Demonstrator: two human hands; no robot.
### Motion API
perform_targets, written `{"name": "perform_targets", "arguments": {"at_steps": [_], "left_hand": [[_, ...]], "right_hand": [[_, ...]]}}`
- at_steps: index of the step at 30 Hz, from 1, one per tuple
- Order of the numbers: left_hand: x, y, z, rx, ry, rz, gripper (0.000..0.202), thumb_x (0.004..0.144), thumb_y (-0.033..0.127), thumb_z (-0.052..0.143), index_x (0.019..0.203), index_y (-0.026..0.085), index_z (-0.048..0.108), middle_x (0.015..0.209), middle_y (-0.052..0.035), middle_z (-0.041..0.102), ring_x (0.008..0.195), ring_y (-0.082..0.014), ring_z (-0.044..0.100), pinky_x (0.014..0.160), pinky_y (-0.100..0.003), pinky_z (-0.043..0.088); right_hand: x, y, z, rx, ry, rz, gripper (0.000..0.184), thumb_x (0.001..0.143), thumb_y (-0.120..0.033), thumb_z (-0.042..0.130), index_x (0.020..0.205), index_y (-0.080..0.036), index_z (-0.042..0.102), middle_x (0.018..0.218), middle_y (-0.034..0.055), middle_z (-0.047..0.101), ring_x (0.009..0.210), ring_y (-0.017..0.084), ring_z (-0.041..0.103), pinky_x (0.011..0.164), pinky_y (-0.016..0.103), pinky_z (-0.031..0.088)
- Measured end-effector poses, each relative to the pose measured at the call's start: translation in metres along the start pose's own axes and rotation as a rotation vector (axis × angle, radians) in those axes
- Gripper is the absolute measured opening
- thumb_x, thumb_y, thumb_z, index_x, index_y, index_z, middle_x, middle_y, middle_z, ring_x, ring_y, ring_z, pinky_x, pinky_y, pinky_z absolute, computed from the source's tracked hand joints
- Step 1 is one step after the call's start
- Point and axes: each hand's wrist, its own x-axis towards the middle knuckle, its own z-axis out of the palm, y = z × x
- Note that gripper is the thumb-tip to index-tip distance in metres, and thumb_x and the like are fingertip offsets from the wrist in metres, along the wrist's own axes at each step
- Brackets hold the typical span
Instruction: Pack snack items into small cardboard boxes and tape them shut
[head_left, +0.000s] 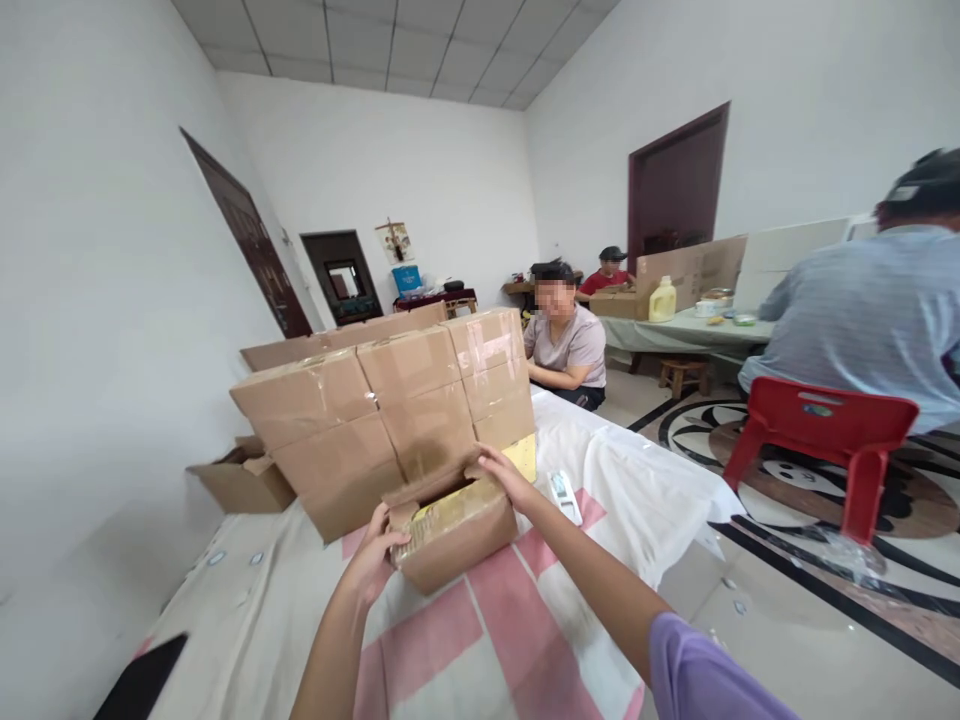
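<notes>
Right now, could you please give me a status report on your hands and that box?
Left hand gripping the small box at its left end. Right hand on its far rim, grip unclear. Stacked boxes close behind it.

2 hands on open carton

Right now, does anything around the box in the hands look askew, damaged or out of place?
Mildly. The small cardboard box lies skewed to the stacked cartons behind it, flaps up, yellow contents showing; the left hand grips its end, the right hand touches a flap. The cartons' tape is wrinkled. Nothing looks spilled.
</notes>
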Motion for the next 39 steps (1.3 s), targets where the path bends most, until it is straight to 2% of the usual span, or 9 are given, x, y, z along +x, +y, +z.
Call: {"name": "perform_targets", "arguments": {"at_steps": [3, 6, 15, 21, 26, 29, 34, 37, 39], "left_hand": [[-0.008, 0.001, -0.003, 0.114, -0.010, 0.049, 0.048, 0.063, 0.037, 0.075, 0.106, 0.024, 0.059, 0.103, -0.0024, 0.063, 0.077, -0.0169, 0.061, 0.057, -0.023, 0.045], [-0.007, -0.004, -0.001, 0.114, 0.054, 0.044, 0.043, 0.069, 0.050, 0.074, 0.102, 0.024, 0.062, 0.106, -0.0015, 0.061, 0.080, -0.0157, 0.059, 0.053, -0.020, 0.040], [0.013, -0.008, 0.013, 0.138, 0.234, 0.011, 0.026, 0.068, 0.030, 0.064, 0.093, 0.024, 0.059, 0.081, 0.0029, 0.055, 0.056, -0.0101, 0.045, 0.047, -0.021, 0.024], [0.014, 0.006, 0.016, 0.336, 0.283, 0.063, 0.010, 0.069, 0.024, 0.061, 0.079, 0.021, 0.059, 0.068, 0.0008, 0.055, 0.060, -0.0157, 0.051, 0.055, -0.025, 0.035], [-0.001, 0.019, 0.023, 0.565, 0.346, 0.344, 0.004, 0.074, 0.023, 0.066, 0.076, 0.020, 0.067, 0.102, -0.0116, 0.069, 0.110, -0.0291, 0.059, 0.098, -0.043, 0.043], [-0.017, 0.016, 0.035, 0.813, 0.301, 0.511, 0.015, 0.084, 0.030, 0.066, 0.094, 0.025, 0.074, 0.124, -0.0104, 0.068, 0.132, -0.0324, 0.047, 0.114, -0.052, 0.027], [-0.027, 0.005, 0.057, 1.458, 0.098, 0.555, 0.058, 0.081, 0.042, 0.073, 0.135, 0.025, 0.061, 0.142, -0.0081, 0.060, 0.137, -0.0359, 0.046, 0.115, -0.057, 0.029], [-0.033, 0.011, 0.062, 1.539, 0.076, 0.547, 0.054, 0.084, 0.029, 0.069, 0.137, 0.023, 0.060, 0.143, -0.0094, 0.059, 0.135, -0.0357, 0.049, 0.115, -0.059, 0.029], [-0.043, 0.017, 0.069, 1.454, 0.009, 0.716, 0.048, 0.088, 0.024, 0.062, 0.135, 0.025, 0.061, 0.136, -0.0080, 0.064, 0.130, -0.0321, 0.054, 0.115, -0.056, 0.030]], "right_hand": [[-0.004, 0.016, 0.003, 0.018, 0.006, -0.056, 0.056, 0.091, -0.069, 0.037, 0.082, -0.024, 0.070, 0.136, 0.0041, 0.063, 0.133, 0.029, 0.049, 0.118, 0.043, 0.028], [-0.007, 0.029, 0.002, 0.028, -0.019, -0.060, 0.056, 0.093, -0.066, 0.032, 0.075, -0.024, 0.066, 0.138, 0.0022, 0.061, 0.134, 0.028, 0.048, 0.118, 0.041, 0.026], [0.008, 0.047, -0.007, -0.026, -0.041, -0.092, 0.035, 0.091, -0.046, 0.043, 0.075, -0.022, 0.063, 0.137, 0.0035, 0.063, 0.130, 0.028, 0.053, 0.114, 0.043, 0.031], [-0.003, 0.016, -0.006, -0.235, 0.017, -0.070, 0.047, 0.093, -0.054, 0.041, 0.080, -0.022, 0.072, 0.139, 0.0083, 0.062, 0.132, 0.031, 0.050, 0.113, 0.048, 0.033], [-0.046, 0.018, -0.080, -0.544, 0.440, -0.338, 0.038, 0.086, -0.049, 0.055, 0.111, -0.022, 0.068, 0.125, 0.0140, 0.064, 0.123, 0.031, 0.055, 0.108, 0.051, 0.039], [-0.063, 0.046, -0.137, -0.629, 0.720, -0.127, 0.052, 0.071, -0.054, 0.061, 0.108, -0.018, 0.065, 0.116, 0.0191, 0.063, 0.114, 0.039, 0.058, 0.098, 0.057, 0.044], [-0.074, 0.078, -0.161, -0.398, 0.490, 0.111, 0.046, 0.064, -0.055, 0.061, 0.091, -0.018, 0.065, 0.087, 0.0103, 0.069, 0.073, 0.028, 0.068, 0.069, 0.041, 0.054], [-0.075, 0.085, -0.154, -0.410, 0.481, 0.076, 0.041, 0.066, -0.052, 0.061, 0.090, -0.019, 0.065, 0.088, 0.0075, 0.068, 0.069, 0.024, 0.065, 0.069, 0.039, 0.054], [-0.072, 0.090, -0.153, -0.419, 0.488, 0.067, 0.044, 0.066, -0.050, 0.060, 0.098, -0.019, 0.065, 0.099, 0.0095, 0.068, 0.080, 0.025, 0.066, 0.079, 0.041, 0.054]]}}
